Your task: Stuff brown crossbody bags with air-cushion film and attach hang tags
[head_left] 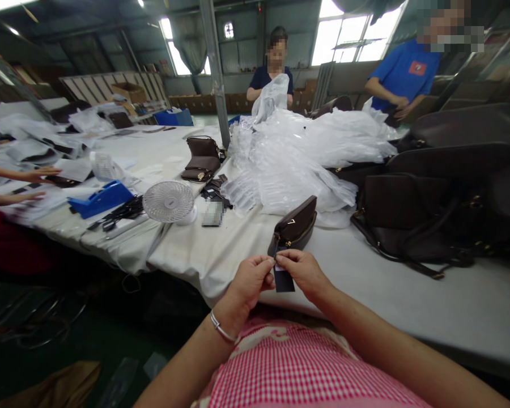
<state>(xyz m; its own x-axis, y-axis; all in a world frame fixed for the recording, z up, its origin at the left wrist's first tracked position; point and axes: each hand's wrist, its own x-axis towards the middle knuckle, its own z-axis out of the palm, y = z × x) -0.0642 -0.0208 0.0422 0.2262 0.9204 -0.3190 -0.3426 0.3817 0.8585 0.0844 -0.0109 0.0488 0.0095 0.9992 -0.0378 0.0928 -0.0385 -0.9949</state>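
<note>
Near the table's front edge stands a small dark brown bag [296, 225] with gold zips and gold trim. A black hang tag [284, 281] dangles beside its near end. My left hand [253, 277] and my right hand [302, 272] meet there, fingertips pinched together at the tag's top. The exact part between the fingertips, perhaps the tag's string, is too small to make out. Both hands are closed around the tag's upper end, just in front of the bag.
A heap of clear plastic bags [276, 164] lies ahead. Dark handbags [408, 209] are piled at right. A white fan [169, 202], a blue tape dispenser [101, 199] and another brown bag [202, 158] stand at left. Two people work across the table; another person's hands [29, 187] are at far left.
</note>
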